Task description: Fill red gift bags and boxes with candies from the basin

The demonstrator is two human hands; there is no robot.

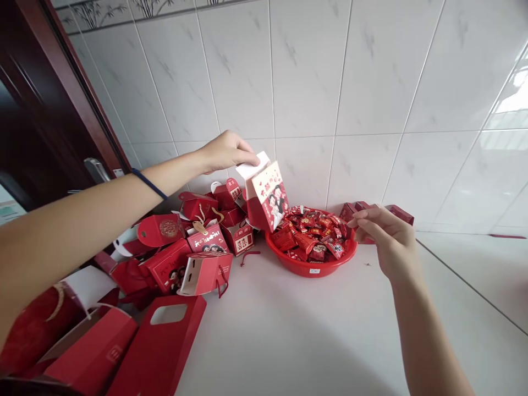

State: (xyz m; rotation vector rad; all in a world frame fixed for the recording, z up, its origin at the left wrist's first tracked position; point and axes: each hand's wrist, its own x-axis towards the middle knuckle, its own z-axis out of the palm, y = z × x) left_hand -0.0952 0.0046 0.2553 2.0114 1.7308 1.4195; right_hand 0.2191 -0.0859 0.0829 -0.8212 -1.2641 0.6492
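Person's left forearm (94, 201) reaches in from left, hand (229, 151) bent down at wrist, fingers (247, 157) pinched. Right forearm (427, 335) rises from below; right hand (390, 236) half-curled, thumb near fingertips (353, 216).

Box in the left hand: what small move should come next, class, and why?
Probably bring the right hand over to steady the box: it hangs tilted beside the red basket, held only near its top by the left hand, while the right hand is apart from it.
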